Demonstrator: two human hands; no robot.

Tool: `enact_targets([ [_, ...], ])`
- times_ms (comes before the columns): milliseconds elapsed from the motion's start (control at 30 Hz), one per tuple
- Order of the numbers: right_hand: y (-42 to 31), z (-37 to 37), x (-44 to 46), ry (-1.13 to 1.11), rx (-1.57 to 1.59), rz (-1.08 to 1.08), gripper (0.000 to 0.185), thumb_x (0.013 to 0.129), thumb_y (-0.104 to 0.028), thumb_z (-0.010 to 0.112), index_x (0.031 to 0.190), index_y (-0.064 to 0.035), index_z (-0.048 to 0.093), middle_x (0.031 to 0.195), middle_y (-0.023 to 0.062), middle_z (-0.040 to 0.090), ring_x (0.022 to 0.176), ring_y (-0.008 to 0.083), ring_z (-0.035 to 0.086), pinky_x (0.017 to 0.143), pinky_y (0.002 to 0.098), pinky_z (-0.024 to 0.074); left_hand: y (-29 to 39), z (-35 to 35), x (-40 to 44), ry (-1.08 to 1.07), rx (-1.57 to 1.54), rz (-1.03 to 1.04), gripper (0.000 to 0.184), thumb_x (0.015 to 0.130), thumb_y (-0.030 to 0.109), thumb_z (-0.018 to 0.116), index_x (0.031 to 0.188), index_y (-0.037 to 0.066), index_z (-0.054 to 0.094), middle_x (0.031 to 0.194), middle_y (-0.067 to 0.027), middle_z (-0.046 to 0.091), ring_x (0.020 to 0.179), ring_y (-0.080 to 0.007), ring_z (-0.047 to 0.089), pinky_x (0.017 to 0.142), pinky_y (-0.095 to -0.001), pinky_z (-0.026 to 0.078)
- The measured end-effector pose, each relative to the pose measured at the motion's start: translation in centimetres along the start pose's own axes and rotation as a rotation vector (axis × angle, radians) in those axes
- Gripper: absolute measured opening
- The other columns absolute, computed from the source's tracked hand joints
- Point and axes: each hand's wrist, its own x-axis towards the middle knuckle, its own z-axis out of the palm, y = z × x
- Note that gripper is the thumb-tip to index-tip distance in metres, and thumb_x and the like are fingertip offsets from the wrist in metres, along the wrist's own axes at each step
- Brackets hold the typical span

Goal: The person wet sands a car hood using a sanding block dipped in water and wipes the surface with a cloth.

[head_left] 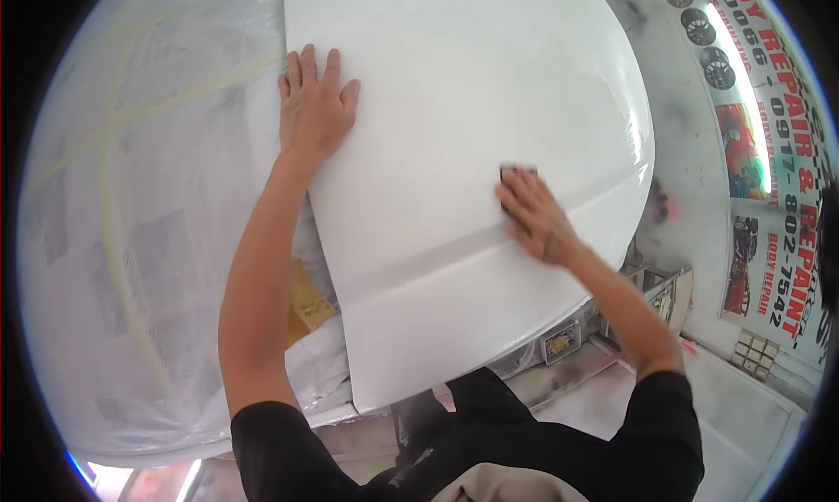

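Note:
A large white car hood (437, 91) lies in front of me, with a crease running across its nearer part. My left hand (316, 104) rests flat on the hood's left edge, fingers spread, holding nothing. Under the fingers of my right hand (537, 209) is a dark sanding pad (517, 167), pressed to the hood right of its middle, just beyond the crease. Only the pad's far and left edges show; the rest is covered by the hand, which is slightly blurred.
Clear plastic sheeting (175, 196) with yellowish tape covers the left side. A piece of brown masking paper (308, 305) lies by the hood's left edge. Below its right edge sits a small clear container (561, 340) near a metal rack. A printed banner (778, 161) hangs at right.

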Motion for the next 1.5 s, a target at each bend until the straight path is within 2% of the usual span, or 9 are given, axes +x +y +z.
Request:
enact_targets([
  [167, 14.2, -0.9, 25.4, 0.463, -0.157, -0.07, 0.039, 0.102, -0.026, 0.056, 0.132, -0.0024, 0.059, 0.14, 0.0155, 0.057, 0.131, 0.0346, 0.051, 0.111, 0.0473, 0.0395, 0.4, -0.2, 0.1, -0.001, 0.024, -0.01, 0.059, 0.107, 0.042, 0.047, 0.155, 0.007, 0.045, 0.163, -0.0248, 0.031, 0.154, -0.0457, 0.023, 0.124, -0.0572, 0.022],
  [233, 12.7, -0.4, 26.6, 0.276, -0.272, 0.084, 0.046, 0.106, -0.028, 0.051, 0.142, 0.0001, 0.053, 0.149, 0.0186, 0.052, 0.14, 0.0363, 0.044, 0.118, 0.0459, 0.0329, 0.2, -0.2, 0.0, 0.009, 0.022, 0.009, 0.059, 0.106, 0.042, 0.047, 0.153, 0.007, 0.046, 0.163, -0.026, 0.032, 0.153, -0.0465, 0.024, 0.123, -0.0575, 0.023],
  [467, -3.2, 0.0, -1.4, -0.108, 0.04, 0.094, 0.066, 0.098, -0.018, 0.059, 0.158, -0.005, 0.037, 0.166, 0.0244, 0.027, 0.156, 0.0389, 0.022, 0.128, 0.0513, 0.0166, -0.5, 0.0, 0.2, 0.024, -0.027, 0.049, 0.06, 0.105, 0.044, 0.048, 0.152, 0.006, 0.049, 0.162, -0.0276, 0.032, 0.152, -0.047, 0.025, 0.123, -0.0576, 0.025],
  [700, 15.5, -1.7, 24.4, 0.274, -0.208, 0.289, 0.053, 0.105, -0.033, 0.052, 0.149, -0.003, 0.049, 0.153, 0.0216, 0.049, 0.143, 0.0376, 0.042, 0.119, 0.0423, 0.0334, -0.6, 0.2, 0.3, 0.061, 0.009, 0.067, 0.06, 0.105, 0.044, 0.048, 0.152, 0.007, 0.049, 0.162, -0.0271, 0.034, 0.152, -0.0458, 0.027, 0.123, -0.0568, 0.024],
  [967, -3.5, 0.0, -1.7, -0.029, 0.027, 0.241, 0.061, 0.098, -0.016, 0.058, 0.156, -0.0065, 0.042, 0.166, 0.0192, 0.032, 0.155, 0.0357, 0.028, 0.127, 0.0511, 0.0211, -0.5, 0.0, 0.1, 0.038, -0.019, 0.045, 0.058, 0.106, 0.042, 0.049, 0.151, 0.006, 0.049, 0.161, -0.0262, 0.035, 0.152, -0.0453, 0.026, 0.123, -0.0563, 0.025],
  [1100, 14.5, 0.9, 12.2, 0.34, -0.029, 0.01, 0.047, 0.101, -0.022, 0.057, 0.145, -0.0048, 0.056, 0.155, 0.0185, 0.049, 0.145, 0.032, 0.043, 0.123, 0.0468, 0.0288, -0.6, -0.4, 0.2, 0.018, -0.017, 0.048, 0.058, 0.106, 0.041, 0.051, 0.152, 0.006, 0.049, 0.162, -0.0265, 0.033, 0.152, -0.0458, 0.026, 0.123, -0.0557, 0.025],
  [1133, 14.5, -3.2, 18.7, 0.296, 0.436, 0.375, 0.041, 0.102, -0.025, 0.057, 0.136, -0.0024, 0.058, 0.149, 0.02, 0.052, 0.14, 0.0336, 0.047, 0.118, 0.047, 0.0337, -0.5, -0.3, 0.1, 0.026, -0.029, 0.045, 0.057, 0.105, 0.04, 0.051, 0.151, 0.006, 0.05, 0.161, -0.0268, 0.034, 0.152, -0.046, 0.026, 0.123, -0.0557, 0.025],
  [1200, 20.9, -2.0, 24.1, 0.395, -0.262, 0.194, 0.047, 0.105, -0.025, 0.054, 0.143, 0.0018, 0.053, 0.15, 0.0201, 0.051, 0.142, 0.0368, 0.044, 0.119, 0.045, 0.0334, -0.3, -0.3, 0.0, 0.032, -0.027, 0.045, 0.057, 0.105, 0.039, 0.052, 0.151, 0.005, 0.05, 0.161, -0.027, 0.034, 0.151, -0.0462, 0.027, 0.123, -0.0558, 0.025],
  [1500, 4.9, -0.3, -3.3, -0.04, -0.038, 0.139, 0.068, 0.097, -0.02, 0.059, 0.159, -0.0065, 0.036, 0.168, 0.0199, 0.026, 0.157, 0.0378, 0.022, 0.128, 0.0533, 0.0155, 0.0, -0.5, 0.5, 0.021, -0.016, 0.04, 0.057, 0.105, 0.037, 0.053, 0.151, 0.004, 0.05, 0.161, -0.0263, 0.035, 0.152, -0.0458, 0.027, 0.123, -0.0544, 0.025],
])
